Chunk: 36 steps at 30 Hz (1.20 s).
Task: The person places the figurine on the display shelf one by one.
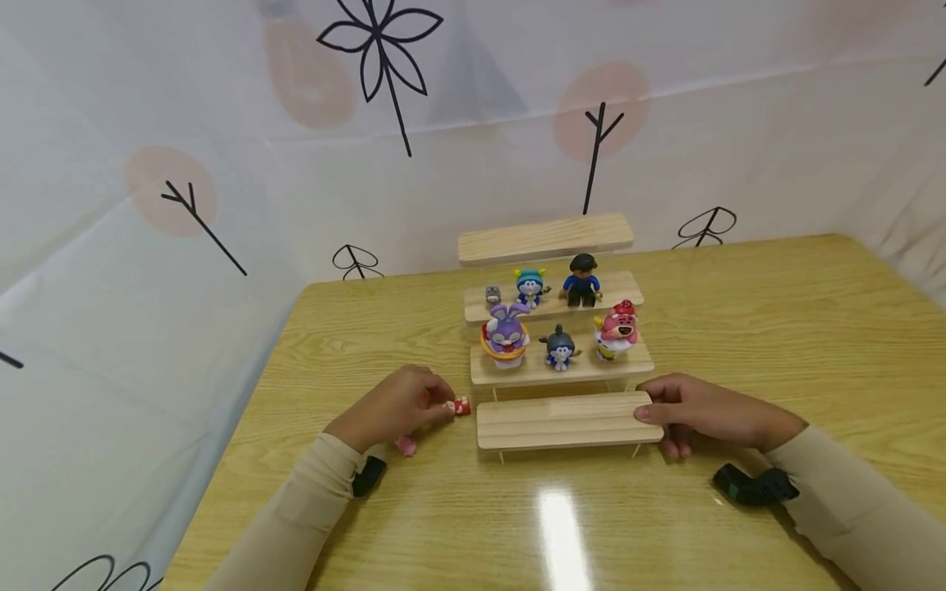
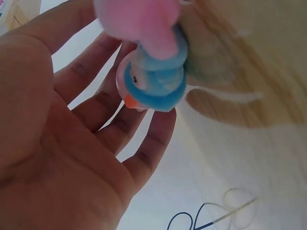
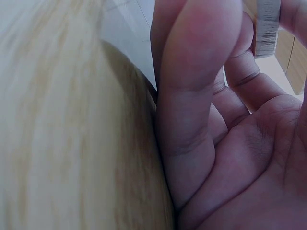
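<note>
My left hand (image 1: 402, 406) is low over the table, left of the stepped wooden stand. Its thumb and fingertips pinch a small red-and-white figure (image 1: 461, 405); in the left wrist view those tips are hidden. Close by the palm there is a pink-and-blue figurine (image 2: 158, 76), its orange beak showing, while the other fingers (image 2: 148, 148) curve loosely behind it. A pink piece (image 1: 405, 445) shows under the left wrist in the head view. My right hand (image 1: 713, 409) grips the right end of the lowest shelf (image 1: 565, 423), thumb on top.
Higher shelves bear a purple rabbit figure (image 1: 506, 335), a dark-haired blue figure (image 1: 559, 349), a pink bear (image 1: 617, 330), a horned blue figure (image 1: 530, 287), a black-capped figure (image 1: 582, 283) and a small grey piece (image 1: 493, 295). Behind the wooden table (image 1: 355, 328) hangs a patterned cloth (image 1: 480, 148).
</note>
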### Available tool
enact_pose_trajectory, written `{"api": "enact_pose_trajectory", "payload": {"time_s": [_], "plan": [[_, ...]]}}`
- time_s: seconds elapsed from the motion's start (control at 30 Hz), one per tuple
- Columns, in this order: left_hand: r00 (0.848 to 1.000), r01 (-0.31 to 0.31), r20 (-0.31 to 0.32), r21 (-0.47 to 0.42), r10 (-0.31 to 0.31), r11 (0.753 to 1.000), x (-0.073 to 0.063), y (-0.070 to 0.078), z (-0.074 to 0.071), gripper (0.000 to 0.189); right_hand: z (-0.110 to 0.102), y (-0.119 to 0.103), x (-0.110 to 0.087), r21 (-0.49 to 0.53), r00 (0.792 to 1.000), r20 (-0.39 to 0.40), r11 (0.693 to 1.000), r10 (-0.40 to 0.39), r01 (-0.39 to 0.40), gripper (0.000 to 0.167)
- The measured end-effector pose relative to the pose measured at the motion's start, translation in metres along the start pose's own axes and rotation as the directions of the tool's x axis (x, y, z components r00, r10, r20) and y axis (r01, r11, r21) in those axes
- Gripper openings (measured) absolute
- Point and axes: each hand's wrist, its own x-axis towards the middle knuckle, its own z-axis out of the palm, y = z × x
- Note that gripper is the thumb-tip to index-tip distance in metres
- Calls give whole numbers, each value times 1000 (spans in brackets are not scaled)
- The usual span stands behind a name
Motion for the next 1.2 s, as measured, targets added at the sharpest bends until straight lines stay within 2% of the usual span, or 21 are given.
{"api": "enact_pose_trajectory", "payload": {"time_s": [0.47,0.7,1.2], "plan": [[999,5,-34,24,-4,1000,1,0,2,8,-1,1,1,22,1000,12,1000,-16,16,29],[999,18,-44,5,-17,1000,1,0,2,11,-1,1,0,23,1000,8,1000,-8,8,31],[995,-17,-95,-52,12,998,-1,9,-2,14,-1,1,0,6,1000,0,1000,-13,13,31]]}}
